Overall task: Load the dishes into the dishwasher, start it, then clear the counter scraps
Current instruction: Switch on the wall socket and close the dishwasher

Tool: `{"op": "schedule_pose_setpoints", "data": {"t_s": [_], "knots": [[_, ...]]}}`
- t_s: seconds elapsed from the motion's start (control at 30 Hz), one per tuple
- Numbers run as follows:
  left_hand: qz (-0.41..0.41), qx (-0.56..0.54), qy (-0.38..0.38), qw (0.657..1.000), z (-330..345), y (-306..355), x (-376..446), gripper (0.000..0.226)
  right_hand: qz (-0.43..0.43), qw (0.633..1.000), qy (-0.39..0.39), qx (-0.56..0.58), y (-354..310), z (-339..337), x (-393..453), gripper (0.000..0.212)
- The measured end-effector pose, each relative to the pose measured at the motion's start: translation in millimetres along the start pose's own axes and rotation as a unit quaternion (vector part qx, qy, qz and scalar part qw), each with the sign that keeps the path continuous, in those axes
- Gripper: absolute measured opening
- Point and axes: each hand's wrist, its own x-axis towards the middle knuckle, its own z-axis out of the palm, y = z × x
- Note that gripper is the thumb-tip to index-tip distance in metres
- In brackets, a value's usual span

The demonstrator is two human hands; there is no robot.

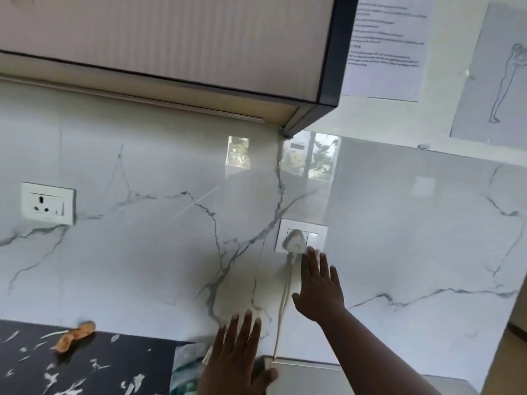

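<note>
Soft daylight, window glare, motion blur

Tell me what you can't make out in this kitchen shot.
All in the head view:
- Dishwasher: out of frame, so loaded or started is unknown.
- Switch: blurred, and the right hand reaches its edge; on or off is unclear.
- Notice: print too small and blurred.
- Item under the left hand: covered and cut by the bottom edge.
- Scrap: too blurred to identify.

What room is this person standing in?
Probably a kitchen. There is a dark speckled counter with a food scrap on it, a marble splashback wall with a plugged-in socket, and a cupboard hanging above.
</note>
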Motion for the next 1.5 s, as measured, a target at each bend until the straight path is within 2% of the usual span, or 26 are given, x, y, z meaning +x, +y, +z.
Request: {"op": "schedule_pose_setpoints", "data": {"t_s": [0.1,0.23,0.3,0.4,0.53,0.73,0.87,0.9,0.97,1.03,1.1,1.17,1.23,1.3,1.4,1.5], "knots": [[-0.007,0.002,0.022,1.000,16,3,-2,0.087,-0.003,1.000,-0.008,-0.020,-1,2,19,0.096],[-0.016,0.004,-0.001,1.000,26,4,0,0.064,-0.008,1.000,0.009,-0.028,3,20,21,0.101],[-0.008,0.010,0.006,1.000,32,3,-5,0.073,-0.015,0.999,0.011,-0.031,6,22,23,0.102],[-0.012,-0.012,-0.012,1.000,39,6,-14,0.097,-0.023,0.999,-0.022,-0.037,11,13,21,0.102],[0.006,-0.053,-0.043,0.998,36,18,-22,0.099,-0.030,0.998,-0.043,-0.027,17,6,-1,0.094],[0.036,-0.051,-0.110,0.992,12,51,-59,0.085,-0.048,0.991,-0.118,-0.027,13,23,-101,0.088],[0.070,-0.080,-0.153,0.983,-3,85,-104,0.067,-0.069,0.985,-0.157,-0.011,7,69,-216,0.080],[0.084,-0.089,-0.163,0.979,-3,96,-122,0.065,-0.049,0.982,-0.181,0.003,5,92,-252,0.076],[0.111,-0.122,-0.181,0.970,-4,125,-165,0.068,-0.018,0.985,-0.161,0.053,-4,134,-323,0.074],[0.121,-0.141,-0.152,0.971,-11,156,-210,0.066,-0.071,0.986,-0.101,0.110,-8,154,-380,0.071],[0.088,-0.188,-0.156,0.966,-30,178,-243,0.062,-0.103,0.988,-0.054,0.105,-2,142,-412,0.060],[0.050,-0.221,-0.250,0.941,-53,192,-259,0.062,-0.096,0.989,-0.072,0.090,2,124,-429,0.068],[0.007,-0.189,-0.312,0.931,-80,199,-260,0.066,-0.082,0.989,-0.099,0.078,3,111,-442,0.084],[0.011,-0.143,-0.293,0.945,-99,206,-267,0.082,-0.071,0.982,-0.149,0.090,2,109,-460,0.094],[0.011,-0.132,-0.355,0.926,-123,224,-291,0.109,-0.094,0.971,-0.200,0.088,16,93,-483,0.088],[-0.024,-0.121,-0.370,0.921,-148,245,-310,0.108,-0.165,0.953,-0.235,0.097,35,73,-506,0.088]]}}
